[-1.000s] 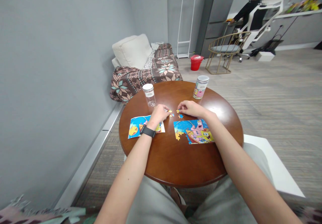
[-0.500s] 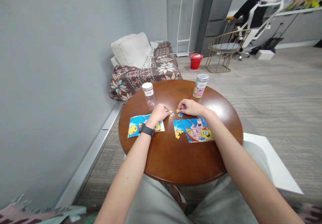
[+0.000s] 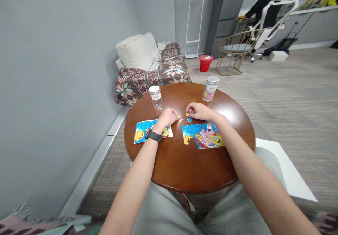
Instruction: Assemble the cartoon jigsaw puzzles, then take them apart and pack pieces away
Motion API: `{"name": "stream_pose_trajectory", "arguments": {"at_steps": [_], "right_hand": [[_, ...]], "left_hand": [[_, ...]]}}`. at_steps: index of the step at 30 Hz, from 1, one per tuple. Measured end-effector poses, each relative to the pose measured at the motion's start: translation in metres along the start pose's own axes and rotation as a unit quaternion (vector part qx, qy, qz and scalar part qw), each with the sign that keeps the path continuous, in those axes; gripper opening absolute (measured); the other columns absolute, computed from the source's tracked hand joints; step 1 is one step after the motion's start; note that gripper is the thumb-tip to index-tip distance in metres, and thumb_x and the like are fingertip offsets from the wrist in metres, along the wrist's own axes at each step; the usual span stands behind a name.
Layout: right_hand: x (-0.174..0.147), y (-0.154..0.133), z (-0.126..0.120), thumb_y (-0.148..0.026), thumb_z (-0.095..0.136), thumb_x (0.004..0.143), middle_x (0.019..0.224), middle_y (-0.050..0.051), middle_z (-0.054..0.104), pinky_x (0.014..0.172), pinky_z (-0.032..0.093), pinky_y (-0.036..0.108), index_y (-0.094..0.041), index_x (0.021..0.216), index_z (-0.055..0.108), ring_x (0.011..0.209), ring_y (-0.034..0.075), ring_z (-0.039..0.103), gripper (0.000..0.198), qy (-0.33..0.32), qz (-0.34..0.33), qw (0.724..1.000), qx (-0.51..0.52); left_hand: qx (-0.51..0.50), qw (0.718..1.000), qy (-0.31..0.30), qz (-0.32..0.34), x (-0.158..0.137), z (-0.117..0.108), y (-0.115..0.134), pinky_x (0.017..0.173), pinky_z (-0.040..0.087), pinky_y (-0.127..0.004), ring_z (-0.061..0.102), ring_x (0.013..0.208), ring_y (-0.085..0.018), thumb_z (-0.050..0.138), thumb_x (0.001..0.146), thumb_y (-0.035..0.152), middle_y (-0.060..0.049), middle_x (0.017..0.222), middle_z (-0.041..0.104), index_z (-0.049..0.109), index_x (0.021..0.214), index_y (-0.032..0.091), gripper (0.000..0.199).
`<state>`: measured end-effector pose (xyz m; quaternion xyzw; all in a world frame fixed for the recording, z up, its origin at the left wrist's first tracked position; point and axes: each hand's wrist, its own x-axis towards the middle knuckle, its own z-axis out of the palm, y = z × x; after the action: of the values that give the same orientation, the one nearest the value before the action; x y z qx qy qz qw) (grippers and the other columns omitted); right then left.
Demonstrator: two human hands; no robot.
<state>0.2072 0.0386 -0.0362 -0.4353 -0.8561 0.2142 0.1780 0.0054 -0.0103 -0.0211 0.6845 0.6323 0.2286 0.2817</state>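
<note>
On the round table my left hand (image 3: pixel 168 117), with a dark band on its wrist, pinches a small yellow and blue puzzle piece (image 3: pixel 180 118) at its fingertips. Across from it, my right hand (image 3: pixel 200 111) is closed at the fingertips on a yellowish puzzle piece (image 3: pixel 187 115); the thumb partly hides the grip. Just below those fingers lies a blue puzzle piece (image 3: pixel 189 120). A partly assembled cartoon puzzle (image 3: pixel 204 134) lies nearer me, its lower left part open and its right end under my right forearm. Beneath my left wrist is a printed picture sheet (image 3: pixel 141 132), partly covered.
A clear jar with a white lid (image 3: pixel 157 99) stands at the table's (image 3: pixel 174 168) back left, a printed canister (image 3: pixel 210 90) at its back right. Beyond are a covered couch (image 3: pixel 169 66), a red bin (image 3: pixel 205 63), a gold-framed chair (image 3: pixel 236 48) and a person beside a white office chair.
My right hand has shifted very slightly, its fingers still at the yellowish piece. My left hand stays in place with its piece.
</note>
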Motion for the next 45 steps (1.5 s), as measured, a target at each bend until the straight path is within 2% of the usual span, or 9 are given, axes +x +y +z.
{"name": "stream_pose_trajectory", "arguments": {"at_steps": [5, 10, 18, 26, 29, 32, 37, 45], "right_hand": [[0.000, 0.001, -0.003, -0.023, 0.069, 0.077, 0.087, 0.005, 0.069, 0.072, 0.047, 0.025, -0.016, 0.088, 0.070, 0.074, 0.015, 0.062, 0.013, -0.005, 0.004, 1.000, -0.028], [-0.003, -0.003, -0.005, -0.023, 0.068, 0.077, 0.088, 0.005, 0.070, 0.072, 0.048, 0.024, -0.016, 0.086, 0.071, 0.075, 0.015, 0.063, 0.012, -0.014, 0.018, 0.999, -0.026], [-0.003, -0.006, -0.005, -0.020, 0.068, 0.073, 0.083, 0.003, 0.070, 0.068, 0.047, 0.023, -0.017, 0.085, 0.068, 0.071, 0.013, 0.061, 0.012, -0.018, 0.017, 1.000, -0.007], [-0.003, -0.007, -0.005, -0.016, 0.065, 0.071, 0.072, -0.001, 0.066, 0.060, 0.043, 0.021, -0.018, 0.087, 0.065, 0.061, 0.011, 0.056, 0.016, -0.028, 0.004, 0.999, 0.023], [-0.003, -0.009, -0.006, -0.015, 0.062, 0.073, 0.070, -0.001, 0.065, 0.060, 0.042, 0.021, -0.017, 0.086, 0.065, 0.059, 0.010, 0.055, 0.013, -0.035, -0.001, 0.999, 0.023], [-0.004, -0.013, -0.008, -0.018, 0.062, 0.075, 0.069, 0.000, 0.065, 0.060, 0.041, 0.022, -0.017, 0.081, 0.064, 0.060, 0.011, 0.055, 0.007, -0.043, -0.003, 0.999, 0.024], [-0.004, -0.015, -0.009, -0.018, 0.061, 0.075, 0.071, 0.001, 0.066, 0.062, 0.043, 0.022, -0.017, 0.079, 0.063, 0.063, 0.012, 0.056, 0.004, -0.037, 0.003, 0.999, 0.029], [-0.004, -0.012, -0.008, -0.016, 0.060, 0.074, 0.070, -0.001, 0.066, 0.063, 0.044, 0.022, -0.018, 0.079, 0.059, 0.063, 0.012, 0.059, 0.006, 0.000, 0.001, 0.999, 0.035]], "left_hand": [[0.029, 0.999, 0.003, 0.016, 0.000, 0.000, 0.000, 0.068, 0.043, -0.024, 0.057, 0.067, -0.014, 0.074, 0.076, 0.021, 0.000, 0.066, 0.062, 0.071, 0.093, 0.012, 0.020], [0.034, 0.999, -0.017, 0.029, -0.002, -0.002, 0.003, 0.072, 0.044, -0.025, 0.058, 0.070, -0.015, 0.071, 0.079, 0.021, -0.001, 0.066, 0.062, 0.072, 0.088, 0.014, 0.011], [0.043, 0.999, -0.001, 0.010, -0.005, -0.003, 0.006, 0.064, 0.041, -0.023, 0.051, 0.057, -0.011, 0.074, 0.076, 0.021, 0.003, 0.062, 0.058, 0.066, 0.089, 0.015, 0.017], [0.014, 1.000, -0.022, 0.001, -0.005, -0.001, 0.007, 0.056, 0.040, -0.023, 0.053, 0.049, -0.012, 0.068, 0.078, 0.021, 0.002, 0.051, 0.059, 0.066, 0.082, 0.015, 0.008], [0.024, 1.000, -0.012, 0.006, -0.005, -0.002, 0.008, 0.059, 0.043, -0.024, 0.056, 0.053, -0.013, 0.067, 0.078, 0.022, -0.002, 0.057, 0.065, 0.069, 0.079, 0.013, 0.009], [0.034, 0.999, -0.003, 0.020, -0.004, -0.002, 0.008, 0.067, 0.046, -0.024, 0.061, 0.064, -0.015, 0.064, 0.081, 0.022, -0.007, 0.071, 0.072, 0.072, 0.076, 0.012, 0.014], [0.033, 0.999, -0.001, 0.040, -0.002, 0.000, 0.005, 0.079, 0.047, -0.024, 0.068, 0.086, -0.018, 0.056, 0.086, 0.020, -0.011, 0.093, 0.077, 0.075, 0.084, 0.012, 0.020], [0.029, 0.999, 0.001, 0.017, -0.005, -0.003, 0.010, 0.080, 0.048, -0.025, 0.067, 0.083, -0.019, 0.059, 0.082, 0.014, -0.010, 0.091, 0.076, 0.075, 0.085, 0.013, 0.016]]}}
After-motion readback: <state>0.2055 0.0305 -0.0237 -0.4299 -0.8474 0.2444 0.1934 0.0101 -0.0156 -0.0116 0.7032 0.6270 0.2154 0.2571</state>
